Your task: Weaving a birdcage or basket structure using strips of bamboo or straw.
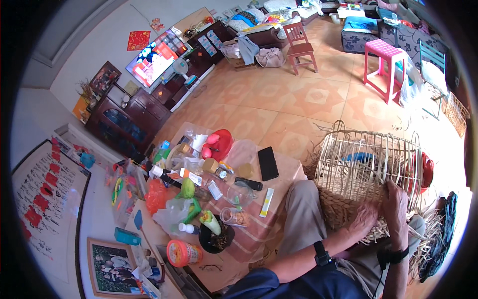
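Note:
A half-woven basket (343,202) rests against my knees at the lower right, with braided straw around its lower part and bare pale ribs above. My left hand (365,219) lies against the woven side, its fingers closed on the basket and partly hidden. Close beside it, my right hand (395,202) is raised along the ribs with its fingers bent in a pinch at the edge of the weave. The straw strand there is mostly covered by the fingers. Loose straw ends (376,233) hang below both hands. Something blue (359,157) shows through the ribs.
Left of my knee, a low table (284,172) carries a phone (268,163), a remote (248,183), a jar (234,217), a black bowl (216,240) and a red bowl (224,144). Loose straw and a dark bundle (440,239) lie at right. Beyond stand a pink stool (383,47) and a wooden chair (300,48).

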`<action>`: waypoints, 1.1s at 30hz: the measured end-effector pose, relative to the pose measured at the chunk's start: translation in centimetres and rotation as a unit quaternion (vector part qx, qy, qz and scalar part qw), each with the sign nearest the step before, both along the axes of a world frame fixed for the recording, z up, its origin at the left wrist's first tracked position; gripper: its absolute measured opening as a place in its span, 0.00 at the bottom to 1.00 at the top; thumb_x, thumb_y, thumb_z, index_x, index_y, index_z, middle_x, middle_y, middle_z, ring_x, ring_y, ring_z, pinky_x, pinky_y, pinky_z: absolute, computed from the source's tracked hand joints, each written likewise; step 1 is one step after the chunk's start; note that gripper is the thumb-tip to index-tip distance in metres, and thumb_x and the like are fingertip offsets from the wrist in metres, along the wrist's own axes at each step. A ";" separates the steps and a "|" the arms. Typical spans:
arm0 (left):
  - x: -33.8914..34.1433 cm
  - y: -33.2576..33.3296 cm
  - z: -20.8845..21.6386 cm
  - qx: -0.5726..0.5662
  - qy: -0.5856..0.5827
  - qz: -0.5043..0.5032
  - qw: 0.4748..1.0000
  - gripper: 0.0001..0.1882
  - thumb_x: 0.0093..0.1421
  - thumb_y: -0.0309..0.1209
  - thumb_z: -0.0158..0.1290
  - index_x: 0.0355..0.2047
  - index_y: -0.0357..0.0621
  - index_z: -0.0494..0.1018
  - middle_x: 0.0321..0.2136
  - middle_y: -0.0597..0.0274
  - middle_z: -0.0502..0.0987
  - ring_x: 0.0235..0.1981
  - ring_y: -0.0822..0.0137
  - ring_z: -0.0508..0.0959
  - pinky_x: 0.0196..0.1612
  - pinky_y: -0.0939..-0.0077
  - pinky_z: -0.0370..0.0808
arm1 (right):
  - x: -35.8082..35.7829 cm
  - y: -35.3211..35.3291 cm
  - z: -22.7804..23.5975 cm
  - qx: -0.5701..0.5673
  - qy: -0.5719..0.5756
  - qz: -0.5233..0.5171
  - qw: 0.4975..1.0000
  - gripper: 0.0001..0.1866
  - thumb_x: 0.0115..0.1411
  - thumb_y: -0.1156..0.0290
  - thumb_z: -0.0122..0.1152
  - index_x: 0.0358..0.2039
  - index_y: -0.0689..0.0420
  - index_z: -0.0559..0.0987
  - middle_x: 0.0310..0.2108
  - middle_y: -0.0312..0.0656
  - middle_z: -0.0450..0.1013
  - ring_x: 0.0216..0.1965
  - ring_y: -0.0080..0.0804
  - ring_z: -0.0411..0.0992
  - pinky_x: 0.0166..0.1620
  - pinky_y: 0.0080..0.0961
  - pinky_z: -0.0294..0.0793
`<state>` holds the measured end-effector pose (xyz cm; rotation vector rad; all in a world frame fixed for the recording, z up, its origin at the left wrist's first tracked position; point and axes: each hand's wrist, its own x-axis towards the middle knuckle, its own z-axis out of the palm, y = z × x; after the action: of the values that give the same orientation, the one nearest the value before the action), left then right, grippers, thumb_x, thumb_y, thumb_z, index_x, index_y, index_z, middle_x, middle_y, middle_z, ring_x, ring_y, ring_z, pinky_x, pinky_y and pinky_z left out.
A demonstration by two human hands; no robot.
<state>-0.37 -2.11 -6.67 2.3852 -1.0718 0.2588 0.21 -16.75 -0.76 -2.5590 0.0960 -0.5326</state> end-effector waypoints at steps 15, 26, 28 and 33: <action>3.1 0.3 4.6 -0.021 0.158 -0.057 0.986 0.28 0.46 0.39 0.75 0.43 0.44 0.74 0.34 0.55 0.82 0.38 0.48 0.83 0.42 0.53 0.76 | -7.1 -4.9 -5.1 0.783 -0.041 -0.031 0.620 0.14 0.70 0.73 0.63 0.54 0.62 0.78 0.37 0.42 0.81 0.29 0.26 0.79 0.33 0.20 0.77; 3.1 1.8 7.3 -0.008 0.212 -0.106 0.971 0.18 0.62 0.28 0.62 0.53 0.42 0.79 0.45 0.51 0.82 0.44 0.49 0.82 0.49 0.57 0.78 | -9.4 -5.3 -3.7 0.772 -0.026 -0.065 0.632 0.13 0.77 0.60 0.54 0.41 0.56 0.74 0.26 0.36 0.75 0.21 0.24 0.71 0.27 0.21 0.73; 3.0 2.2 7.1 -0.019 0.120 -0.091 0.988 0.17 0.63 0.26 0.60 0.53 0.42 0.79 0.45 0.52 0.81 0.45 0.50 0.82 0.50 0.57 0.78 | -10.0 -5.5 -4.6 0.780 -0.054 -0.080 0.618 0.11 0.76 0.61 0.56 0.42 0.56 0.75 0.29 0.40 0.77 0.23 0.27 0.75 0.28 0.23 0.77; 2.4 0.6 6.8 -0.053 0.061 -0.025 0.996 0.11 0.65 0.25 0.56 0.47 0.44 0.81 0.39 0.55 0.80 0.44 0.53 0.81 0.52 0.55 0.75 | -15.0 -12.8 -6.6 0.754 -0.111 -0.122 0.636 0.13 0.76 0.61 0.55 0.43 0.59 0.76 0.31 0.41 0.78 0.24 0.26 0.75 0.29 0.22 0.77</action>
<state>1.99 -1.55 0.16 2.2471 -1.0335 0.1462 -14.75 -29.59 -7.35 -0.7952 0.5394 -0.4928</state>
